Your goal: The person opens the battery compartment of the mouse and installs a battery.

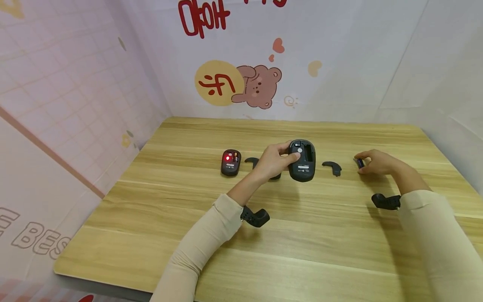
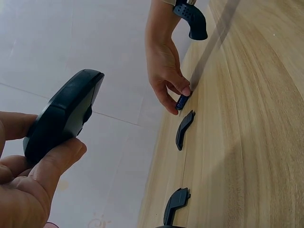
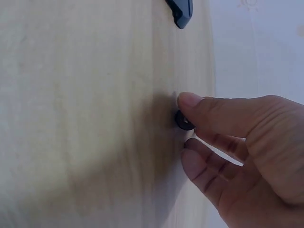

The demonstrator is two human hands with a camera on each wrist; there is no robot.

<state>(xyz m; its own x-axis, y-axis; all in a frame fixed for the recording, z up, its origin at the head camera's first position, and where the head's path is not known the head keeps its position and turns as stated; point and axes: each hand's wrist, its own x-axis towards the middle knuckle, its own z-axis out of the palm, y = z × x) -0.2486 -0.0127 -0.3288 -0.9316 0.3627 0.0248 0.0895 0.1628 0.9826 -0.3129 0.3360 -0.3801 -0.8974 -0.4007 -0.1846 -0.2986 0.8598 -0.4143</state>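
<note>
My left hand (image 1: 272,161) grips a dark computer mouse (image 1: 303,172) above the table, thumb across its underside. That underside faces up in the head view, and its battery slot (image 1: 310,153) looks bare. Over at the right, my right hand (image 1: 377,162) pinches a small dark battery (image 1: 360,163) between thumb and fingers, close to the tabletop. The right wrist view shows the battery (image 3: 184,120) end-on, under the thumb. Between the hands lies a curved black battery cover (image 1: 332,167).
Left on the wooden table (image 1: 170,209), a second mouse (image 1: 230,162) lies underside up, its red light lit and a battery in its slot. Another curved cover (image 1: 251,160) and a dark object (image 1: 276,176) are partly hidden by my left hand. A wall hanging (image 1: 339,96) stands behind.
</note>
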